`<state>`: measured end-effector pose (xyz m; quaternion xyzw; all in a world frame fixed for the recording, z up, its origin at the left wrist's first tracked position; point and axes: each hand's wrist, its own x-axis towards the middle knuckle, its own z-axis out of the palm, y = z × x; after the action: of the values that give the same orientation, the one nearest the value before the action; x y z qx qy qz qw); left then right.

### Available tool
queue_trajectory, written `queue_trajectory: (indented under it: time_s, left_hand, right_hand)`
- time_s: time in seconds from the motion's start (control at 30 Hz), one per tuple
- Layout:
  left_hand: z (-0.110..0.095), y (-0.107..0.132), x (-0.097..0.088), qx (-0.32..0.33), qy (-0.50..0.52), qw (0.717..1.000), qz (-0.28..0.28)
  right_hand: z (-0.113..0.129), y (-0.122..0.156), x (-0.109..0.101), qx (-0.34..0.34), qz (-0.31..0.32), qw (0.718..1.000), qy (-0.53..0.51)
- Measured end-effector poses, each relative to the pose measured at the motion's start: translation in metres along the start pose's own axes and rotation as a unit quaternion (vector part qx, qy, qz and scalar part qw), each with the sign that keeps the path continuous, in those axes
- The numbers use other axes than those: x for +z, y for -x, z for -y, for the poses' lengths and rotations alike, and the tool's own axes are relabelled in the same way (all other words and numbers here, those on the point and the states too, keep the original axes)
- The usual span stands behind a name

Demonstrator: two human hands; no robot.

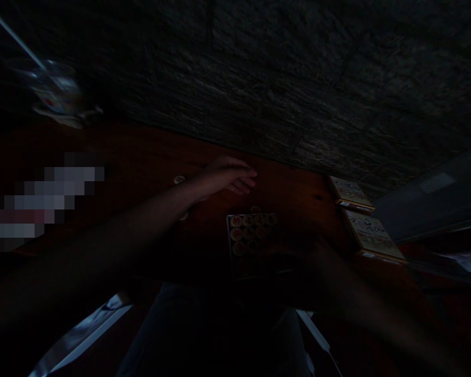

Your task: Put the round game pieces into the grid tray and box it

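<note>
In dim light, my left hand (233,175) hovers over the far part of the wooden table, its fingers loosely bent and slightly apart, with nothing visible in them. Below it stands an open box (229,246) of round Chinese chess pieces (248,220) set in rows, some with red characters. One loose chess piece (255,209) touches or lies just behind the box's far edge. My right hand (298,248) is over the right side of the box; darkness hides its fingers. Another chess piece (179,179) lies beyond my left forearm, and one more (184,215) is partly hidden by that forearm.
Two printed boxes (372,230) lie at the right of the table (298,178). A clear plastic cup (57,89) with a straw stands at the far left. A stone wall (259,84) runs along the back. A grey panel (427,188) is at the right.
</note>
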<state>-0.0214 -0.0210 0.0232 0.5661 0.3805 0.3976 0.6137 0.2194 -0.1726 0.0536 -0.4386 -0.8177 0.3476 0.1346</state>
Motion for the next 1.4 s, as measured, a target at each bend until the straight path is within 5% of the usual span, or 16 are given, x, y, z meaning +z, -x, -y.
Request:
queue_trajectory:
  time_s: [0.3, 0.53, 0.7, 0.8, 0.97, 1.23, 1.4]
  left_hand:
    - [0.001, -0.001, 0.000, 0.010, 0.007, 1.000, -0.009]
    - [-0.021, -0.003, -0.016, 0.094, 0.034, 0.986, -0.132]
    - [-0.027, -0.006, -0.038, 0.167, 0.024, 0.952, -0.255]
    - [-0.021, -0.008, -0.046, 0.166, -0.077, 0.940, -0.288]
    - [-0.007, -0.012, -0.049, 0.186, -0.319, 0.907, -0.204]
    - [0.014, -0.028, -0.039, 0.184, -0.517, 0.836, -0.019]
    - [0.014, -0.026, -0.039, 0.161, -0.497, 0.853, -0.010]
  right_hand:
    - [0.006, 0.001, -0.002, -0.044, 0.006, 0.999, -0.011]
    - [0.014, -0.028, -0.032, -0.107, -0.159, 0.981, 0.020]
    - [-0.029, -0.102, -0.050, -0.104, -0.221, 0.969, -0.019]
    - [-0.071, -0.138, -0.052, -0.032, -0.275, 0.960, -0.032]
    - [-0.116, -0.147, -0.043, 0.000, -0.327, 0.945, 0.002]
    - [-0.114, -0.144, -0.036, -0.042, -0.294, 0.954, 0.029]
    - [-0.114, -0.142, -0.037, -0.048, -0.287, 0.956, 0.028]
